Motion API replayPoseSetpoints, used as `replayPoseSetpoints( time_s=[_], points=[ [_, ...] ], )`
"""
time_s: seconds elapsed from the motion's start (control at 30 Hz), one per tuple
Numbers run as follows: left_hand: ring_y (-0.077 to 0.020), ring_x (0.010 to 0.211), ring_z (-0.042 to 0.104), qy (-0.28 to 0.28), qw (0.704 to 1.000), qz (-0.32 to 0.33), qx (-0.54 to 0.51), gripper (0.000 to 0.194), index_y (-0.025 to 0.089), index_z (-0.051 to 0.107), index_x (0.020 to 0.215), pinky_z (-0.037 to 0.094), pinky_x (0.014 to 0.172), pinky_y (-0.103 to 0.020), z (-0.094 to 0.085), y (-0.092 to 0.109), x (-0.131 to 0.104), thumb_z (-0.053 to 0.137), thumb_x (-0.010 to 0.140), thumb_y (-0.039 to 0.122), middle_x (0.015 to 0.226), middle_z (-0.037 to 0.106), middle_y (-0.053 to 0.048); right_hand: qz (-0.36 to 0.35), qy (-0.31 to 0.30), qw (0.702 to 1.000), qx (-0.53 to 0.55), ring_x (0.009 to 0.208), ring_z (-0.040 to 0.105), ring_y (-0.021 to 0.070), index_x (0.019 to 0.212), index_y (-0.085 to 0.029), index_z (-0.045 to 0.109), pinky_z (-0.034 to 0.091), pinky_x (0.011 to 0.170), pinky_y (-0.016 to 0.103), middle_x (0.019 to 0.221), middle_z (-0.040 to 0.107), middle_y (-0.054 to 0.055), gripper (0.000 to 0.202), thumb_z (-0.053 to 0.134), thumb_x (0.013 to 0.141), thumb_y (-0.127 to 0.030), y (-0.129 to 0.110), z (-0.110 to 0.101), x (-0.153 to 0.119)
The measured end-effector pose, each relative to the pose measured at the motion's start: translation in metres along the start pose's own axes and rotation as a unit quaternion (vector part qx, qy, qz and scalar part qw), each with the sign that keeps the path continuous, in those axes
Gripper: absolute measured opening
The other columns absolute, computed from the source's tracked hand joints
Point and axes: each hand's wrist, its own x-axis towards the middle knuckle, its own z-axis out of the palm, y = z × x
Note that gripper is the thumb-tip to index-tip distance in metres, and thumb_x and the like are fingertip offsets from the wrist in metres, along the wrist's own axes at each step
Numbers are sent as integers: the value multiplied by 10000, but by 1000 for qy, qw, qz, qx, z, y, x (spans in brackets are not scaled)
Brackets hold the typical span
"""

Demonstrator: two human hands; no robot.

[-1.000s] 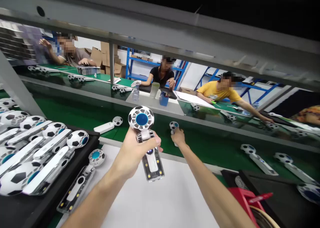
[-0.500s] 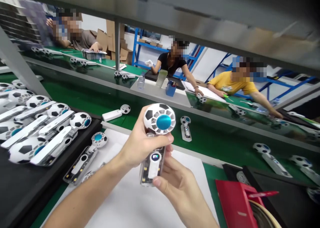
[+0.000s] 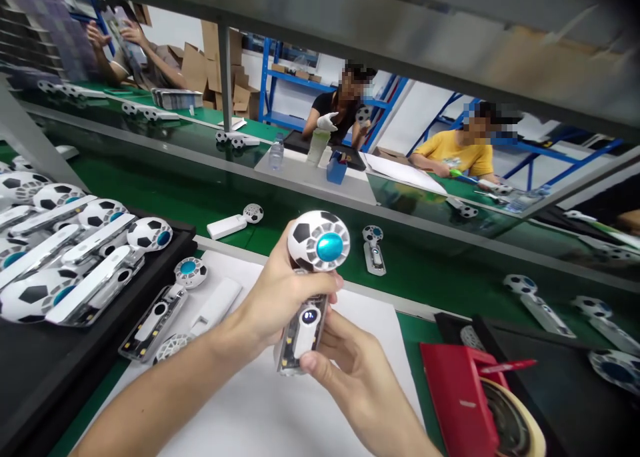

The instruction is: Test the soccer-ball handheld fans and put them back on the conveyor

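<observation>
A handheld fan [image 3: 320,240] with a black-and-white soccer-ball head and a blue hub stands upright before me, over a white sheet. Around its neck, just below the ball, my left hand [image 3: 285,290] is closed. Lower down, the clear handle shows a small lit display with digits, and my right hand [image 3: 345,370] grips it there, thumb on the white front strip. To the left, another fan [image 3: 155,317] with a clear handle lies beside the sheet. A white fan [image 3: 175,347] shows partly behind my left forearm.
A black tray [image 3: 30,377] at left carries several stacked fans. The green conveyor [image 3: 300,237] beyond the sheet bears more fans. At right sit a red tape dispenser [image 3: 455,390], a red pen [image 3: 507,366] and another black tray [image 3: 540,383]. Several people work across the line.
My view has shifted slightly; the fan stays in both hands, barely moved. Across the line, one co-worker now lifts a fan, and another has raised both hands.
</observation>
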Motion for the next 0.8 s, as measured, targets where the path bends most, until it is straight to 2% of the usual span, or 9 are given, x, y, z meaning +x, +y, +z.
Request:
replayPoseSetpoints(
  time_s=[0.1,0.23,0.4,0.47,0.57,0.67,0.8],
  points=[
    [-134,553,592,6,1000,-18,-14,304,216,528,916,478,475,-235,-3,0,9,725,701,132,688,621,23,3,-29,998,56,1110,610,278,1295,-226,593,524,942,430,1221,633,110,417,685,913,-362,1,-2,6],
    [-122,611,600,30,1000,1,-4,321,219,501,944,475,531,-225,-8,-3,21,719,721,143,757,623,28,-30,-16,997,71,1125,569,254,1335,-245,564,517,921,383,1261,594,106,432,659,930,-357,8,-3,15],
    [-141,855,605,73,989,59,117,398,230,495,1120,488,722,-240,-19,-3,31,710,786,220,975,629,-10,-26,-5,992,126,807,586,185,1253,-222,618,527,660,302,1030,624,84,409,679,899,-416,16,-5,32],
    [-157,950,597,61,981,77,166,495,244,464,1240,489,794,-258,-22,0,32,692,802,215,1080,625,-30,-29,17,989,145,763,575,170,1233,-210,629,513,656,293,975,624,73,434,714,866,-426,19,-7,38],
    [-201,1024,622,22,988,60,143,631,289,354,1376,515,837,-322,-22,3,31,674,833,262,1179,613,-56,-48,39,989,134,779,578,180,1245,-214,614,503,618,280,1014,632,87,482,751,832,-419,20,-7,43],
    [-221,1091,621,-7,991,62,120,647,339,275,1424,527,850,-341,-19,3,29,634,885,336,1236,601,-61,-66,47,989,121,809,589,197,1230,-223,618,504,584,271,1049,638,97,471,759,823,-412,17,-5,43],
    [-228,1175,572,7,971,103,216,652,307,248,1464,476,955,-368,-28,6,32,586,910,366,1271,582,-81,-52,48,988,138,795,607,185,1234,-217,633,531,656,301,1054,658,94,467,732,841,-448,18,-13,46]
  ],
)
